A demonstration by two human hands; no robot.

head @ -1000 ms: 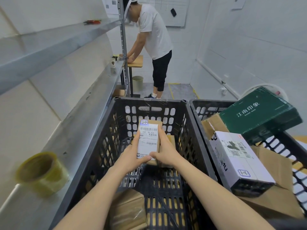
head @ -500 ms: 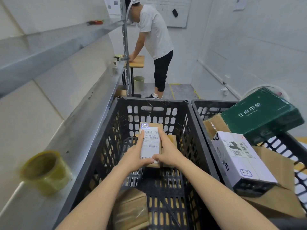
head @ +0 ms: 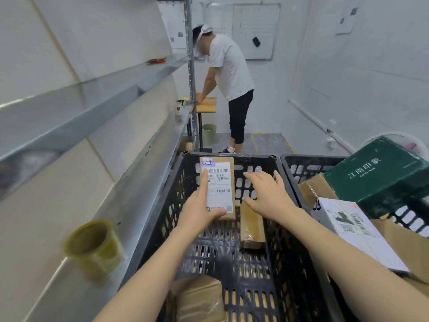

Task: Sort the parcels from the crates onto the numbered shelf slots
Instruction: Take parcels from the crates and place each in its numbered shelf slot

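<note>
Head view: left grip (head: 197, 212) clamped on a flat brown parcel (head: 219, 182), thumb across its bottom edge, index finger up the label's left side. The parcel is upright, label facing the camera, "24" handwritten on top, held over the black crate (head: 232, 155) at 12 o'clock. Right grip (head: 267, 194) has fingers spread apart and holds nothing, just beside the parcel at 1 o'clock, not touching it. Below that grip a taped brown packet (head: 251, 225) lies on the crate floor. Another wrapped brown parcel (head: 197, 298) sits in the crate at 6 o'clock, partly hidden by the left forearm. A second crate (head: 301, 160) at 2 o'clock is piled over its rim: green box (head: 376, 173) on top, white labelled box (head: 355, 231) tilted below it, brown cartons underneath. A metal shelf (head: 139, 182) runs along the crate's left side, 9 to 11 o'clock, with a yellowish tape roll (head: 92, 247) on it at 8 o'clock, blurred. An upper shelf (head: 92, 96) is at 10 o'clock. At 12 o'clock, beyond the crate, another person (head: 229, 70) leans on a small wooden counter (head: 206, 104) with a bin (head: 209, 133) under it.
</note>
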